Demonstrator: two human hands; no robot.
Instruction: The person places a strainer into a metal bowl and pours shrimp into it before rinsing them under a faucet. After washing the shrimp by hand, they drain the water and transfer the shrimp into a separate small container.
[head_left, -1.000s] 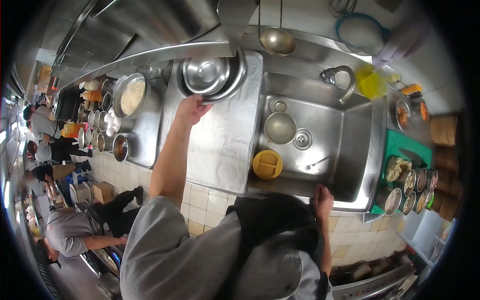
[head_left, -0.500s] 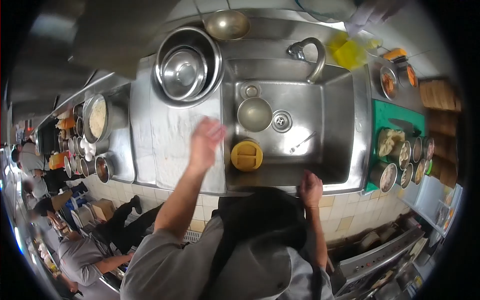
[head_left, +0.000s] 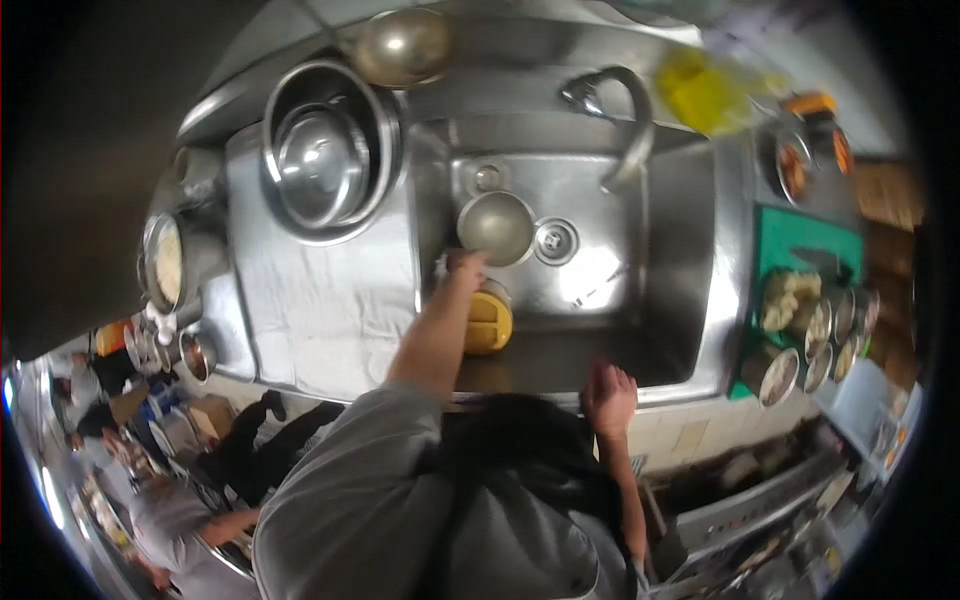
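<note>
**Metal bowl [head_left: 497,222] in the sink [head_left: 672,270], left hand [head_left: 464,266] at its rim**

Bowl's on the sink's left side. Left hand's at its near-left edge, can't tell if it's gripping. Yellow container [head_left: 488,325] sits just nearer, drain [head_left: 556,241] just right. Right hand [head_left: 611,398]'s by the near edge, too blurry to call open or closed.

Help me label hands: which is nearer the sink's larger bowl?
Left. The left hand is at the near rim of the bowl, seemingly touching; the right hand is farther, by the front edge of the sink.
</note>
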